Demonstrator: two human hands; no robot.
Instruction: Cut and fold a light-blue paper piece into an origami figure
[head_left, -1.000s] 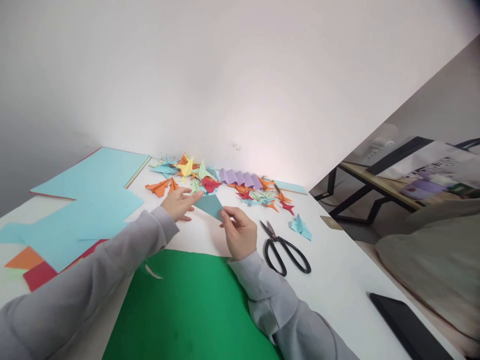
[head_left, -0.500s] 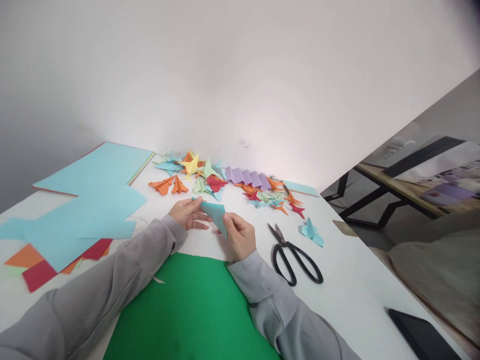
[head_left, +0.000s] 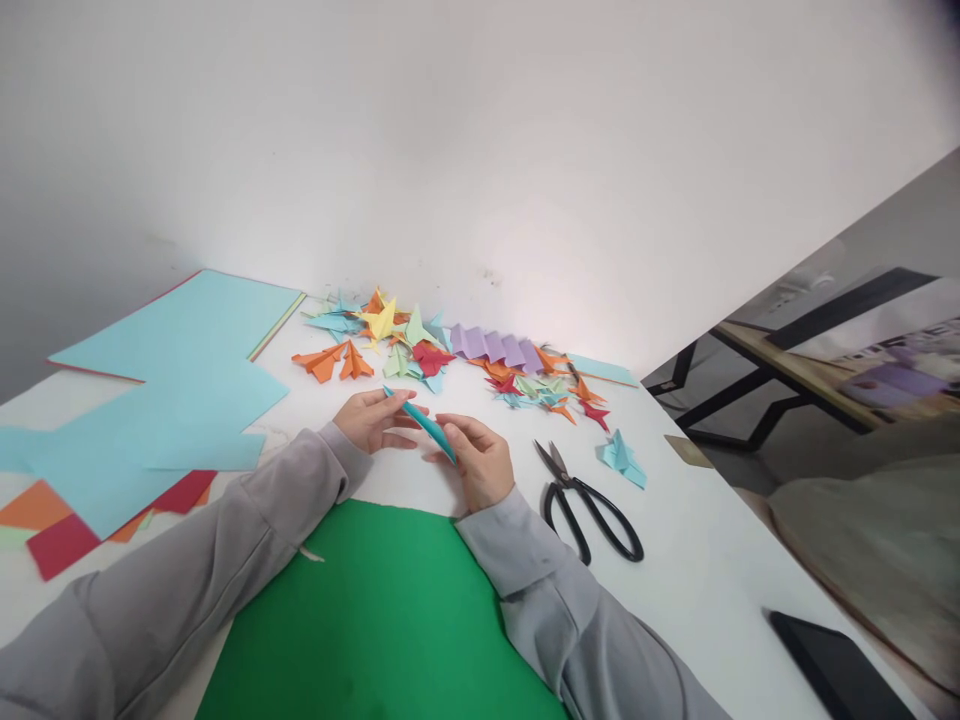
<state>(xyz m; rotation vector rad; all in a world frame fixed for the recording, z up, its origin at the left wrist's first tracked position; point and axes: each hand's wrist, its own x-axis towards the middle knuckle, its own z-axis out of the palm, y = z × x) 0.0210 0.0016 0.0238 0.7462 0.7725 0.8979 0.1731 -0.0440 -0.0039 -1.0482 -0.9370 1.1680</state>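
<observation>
A folded piece of blue paper [head_left: 429, 426] is held up between my hands, seen nearly edge-on as a thin strip. My left hand [head_left: 373, 420] pinches its upper left end between thumb and fingers, the other fingers stretched behind it. At the lower right end, my right hand [head_left: 480, 460] is closed on the paper with thumb and fingers. Below both wrists lies a large green sheet [head_left: 375, 610]. To the right of my right hand, black-handled scissors [head_left: 570, 485] rest on the white table with their blades slightly apart.
Folded paper figures in several colours [head_left: 382, 320] and a pleated purple paper [head_left: 495, 347] lie along the wall. Large blue sheets [head_left: 187, 320] cover the left side, with red paper pieces [head_left: 64, 545] nearby. A blue folded figure [head_left: 621, 458] and a black phone-like device [head_left: 836, 660] are at right.
The blue paper has been tilted from showing its broad face to nearly edge-on. My right hand's fingers have shifted up around its right end. The view has shifted slightly.
</observation>
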